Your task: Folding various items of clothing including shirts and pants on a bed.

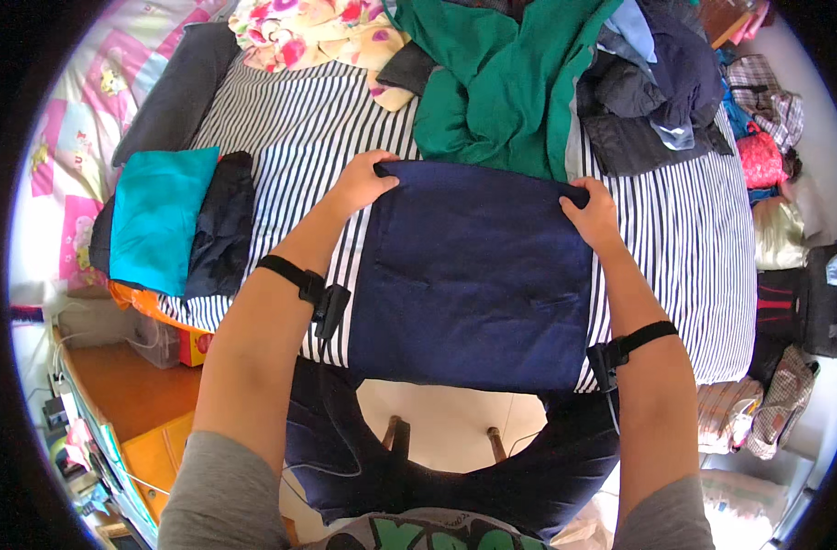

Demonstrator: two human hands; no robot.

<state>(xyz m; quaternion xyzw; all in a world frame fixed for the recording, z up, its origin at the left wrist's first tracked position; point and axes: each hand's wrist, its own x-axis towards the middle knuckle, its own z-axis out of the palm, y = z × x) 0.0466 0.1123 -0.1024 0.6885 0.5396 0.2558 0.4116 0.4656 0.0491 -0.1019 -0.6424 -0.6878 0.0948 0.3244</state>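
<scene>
A dark navy folded garment lies spread as a smooth rectangle on the near part of a black-and-white striped bed sheet. What kind of garment it is does not show. My left hand is closed on its far left corner, thumb on the near side. At the far right corner, my right hand pinches the edge in the same way. The far edge runs taut between both hands, and the near edge lies along the bed's front, above my knees.
Beyond the navy garment lies a crumpled green garment. Floral cloth is at the back left, dark clothes at the back right. Folded teal cloth rests on the left. Bags line the right wall; a wooden cabinet stands at lower left.
</scene>
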